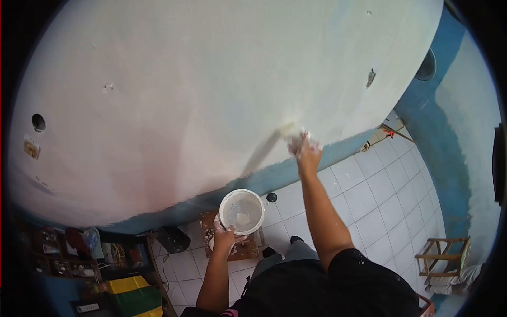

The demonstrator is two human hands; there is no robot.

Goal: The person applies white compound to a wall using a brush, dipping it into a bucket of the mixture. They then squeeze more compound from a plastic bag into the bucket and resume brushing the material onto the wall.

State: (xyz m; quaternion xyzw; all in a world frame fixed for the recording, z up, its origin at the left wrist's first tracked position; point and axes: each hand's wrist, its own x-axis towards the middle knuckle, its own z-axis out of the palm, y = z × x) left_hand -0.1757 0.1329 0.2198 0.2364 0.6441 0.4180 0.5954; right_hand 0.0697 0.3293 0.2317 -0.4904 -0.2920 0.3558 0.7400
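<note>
My right hand (306, 149), smeared with white, is closed around a paintbrush (288, 128). The pale bristles are against or very close to the white-painted wall (211, 95), and they are blurred. Most of the handle is hidden in my fingers. In my left hand (226, 236) I hold a white plastic bucket (242, 193) by its rim and side, tilted so that I see inside. A little whitish paint (243, 218) lies at its bottom. White spots mark the fingers of this hand too.
A paint-spattered wooden stool (245, 252) stands below the bucket. Near the wall's blue lower band (338, 151) lies a small round black object (272, 197) on the tiled floor (380, 211). Cluttered shelves (100, 269) are at left, a wooden frame (443, 256) at right.
</note>
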